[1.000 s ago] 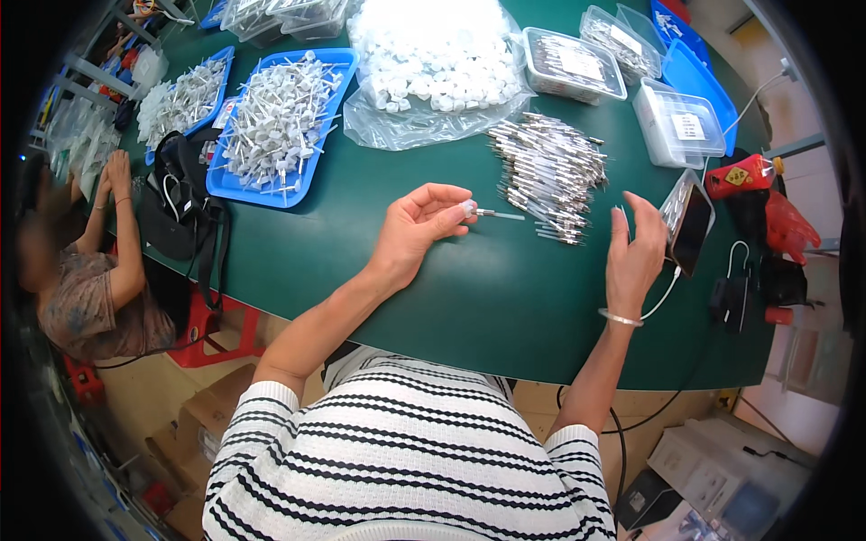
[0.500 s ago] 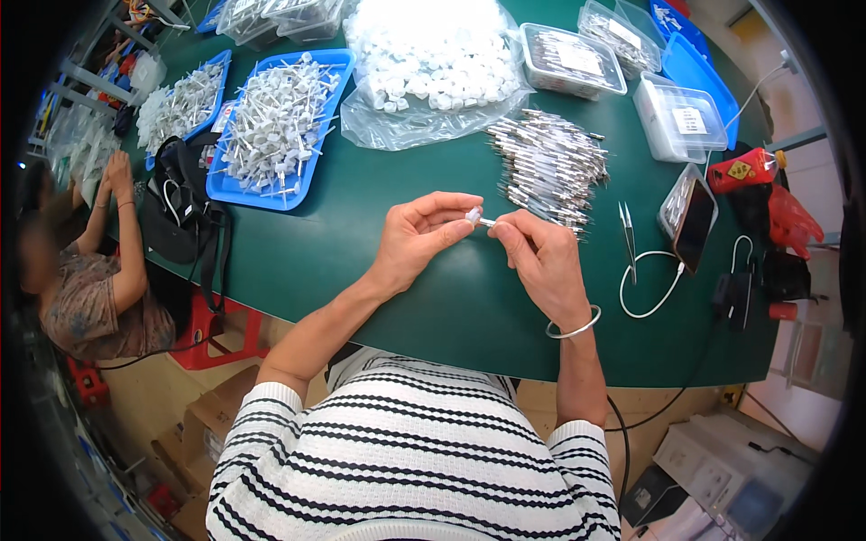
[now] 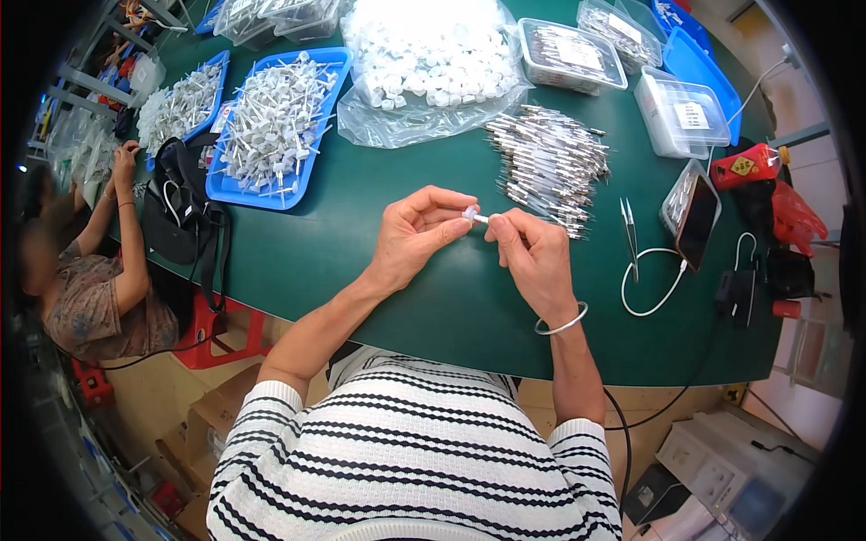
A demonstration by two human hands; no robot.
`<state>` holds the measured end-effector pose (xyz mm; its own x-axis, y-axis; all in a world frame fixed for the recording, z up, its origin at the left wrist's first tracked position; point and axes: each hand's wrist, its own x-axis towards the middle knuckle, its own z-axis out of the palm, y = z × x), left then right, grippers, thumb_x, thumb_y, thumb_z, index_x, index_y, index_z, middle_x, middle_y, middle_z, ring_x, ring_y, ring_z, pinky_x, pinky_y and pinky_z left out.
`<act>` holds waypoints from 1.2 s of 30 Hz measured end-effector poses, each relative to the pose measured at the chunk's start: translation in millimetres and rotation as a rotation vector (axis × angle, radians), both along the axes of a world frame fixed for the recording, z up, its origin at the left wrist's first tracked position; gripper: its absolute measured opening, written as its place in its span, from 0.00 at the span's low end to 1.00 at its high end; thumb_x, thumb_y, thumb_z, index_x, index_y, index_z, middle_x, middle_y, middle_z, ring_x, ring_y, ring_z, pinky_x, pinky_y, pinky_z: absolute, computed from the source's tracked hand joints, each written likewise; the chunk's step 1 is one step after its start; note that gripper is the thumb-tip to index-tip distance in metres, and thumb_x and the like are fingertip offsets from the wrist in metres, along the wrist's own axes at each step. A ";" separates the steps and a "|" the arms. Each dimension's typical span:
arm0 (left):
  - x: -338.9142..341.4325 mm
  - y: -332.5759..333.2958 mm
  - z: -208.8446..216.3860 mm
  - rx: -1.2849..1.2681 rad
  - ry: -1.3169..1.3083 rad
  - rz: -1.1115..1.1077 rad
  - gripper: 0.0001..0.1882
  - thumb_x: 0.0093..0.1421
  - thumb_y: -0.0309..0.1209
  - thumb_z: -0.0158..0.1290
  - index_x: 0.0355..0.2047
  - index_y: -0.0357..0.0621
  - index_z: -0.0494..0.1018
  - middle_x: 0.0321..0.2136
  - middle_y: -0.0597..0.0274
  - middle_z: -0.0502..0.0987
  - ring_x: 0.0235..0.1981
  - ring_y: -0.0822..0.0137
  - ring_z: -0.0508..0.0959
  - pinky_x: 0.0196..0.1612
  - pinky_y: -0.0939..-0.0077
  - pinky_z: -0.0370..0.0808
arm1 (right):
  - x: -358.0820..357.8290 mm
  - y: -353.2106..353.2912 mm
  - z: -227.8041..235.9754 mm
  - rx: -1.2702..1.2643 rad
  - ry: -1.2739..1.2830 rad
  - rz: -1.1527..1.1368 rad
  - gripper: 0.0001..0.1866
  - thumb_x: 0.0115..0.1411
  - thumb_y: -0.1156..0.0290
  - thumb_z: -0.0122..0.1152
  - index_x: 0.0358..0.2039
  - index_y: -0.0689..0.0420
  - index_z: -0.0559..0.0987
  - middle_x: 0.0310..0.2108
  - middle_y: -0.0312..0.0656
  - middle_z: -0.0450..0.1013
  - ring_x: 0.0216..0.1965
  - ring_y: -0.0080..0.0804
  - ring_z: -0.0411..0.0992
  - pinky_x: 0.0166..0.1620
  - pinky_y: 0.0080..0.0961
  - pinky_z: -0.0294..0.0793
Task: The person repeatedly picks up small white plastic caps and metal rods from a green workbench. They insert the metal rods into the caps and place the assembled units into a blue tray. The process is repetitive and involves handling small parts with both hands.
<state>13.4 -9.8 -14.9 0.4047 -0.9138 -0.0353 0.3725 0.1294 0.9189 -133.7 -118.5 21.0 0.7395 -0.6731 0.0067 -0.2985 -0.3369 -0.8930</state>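
Green table [image 3: 433, 298] (lots of parts about): a small white cap [image 3: 470, 213] is pinched by the left hand [image 3: 417, 236], a thin metal pin [image 3: 484, 218] by the right hand [image 3: 534, 257]; both should be kept straight and pushed gently.

The small white piece [image 3: 471, 214] pinched between both hands is mostly covered by fingertips; far containers [image 3: 271, 13] are cut off; the co-worker's face at left is blurred.

Two blue trays [image 3: 271, 194] [image 3: 158, 135] of white-capped parts sit at upper left, with three clear lidded boxes [image 3: 568, 56] [image 3: 621, 22] [image 3: 686, 113] along the top right. One pair of tweezers [image 3: 629, 227] and one phone [image 3: 696, 216] lie right of centre, beside one heap of metal pins [image 3: 550, 167], too many to count.
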 end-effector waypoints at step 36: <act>-2.5 5.8 9.4 -0.185 -0.136 -0.056 0.10 0.57 0.16 0.52 0.40 0.31 0.72 0.38 0.58 0.71 0.39 0.73 0.74 0.44 0.81 0.74 | -2.3 2.0 -22.3 0.367 -0.304 0.204 0.15 0.66 0.63 0.51 0.27 0.60 0.75 0.13 0.29 0.61 0.17 0.12 0.58 0.19 0.14 0.55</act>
<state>11.0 -4.1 -5.5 0.3428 -0.9208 0.1863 0.2586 0.2831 0.9236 -135.9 -116.4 -1.3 0.8573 -0.5139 0.0323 0.0318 -0.0098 -0.9994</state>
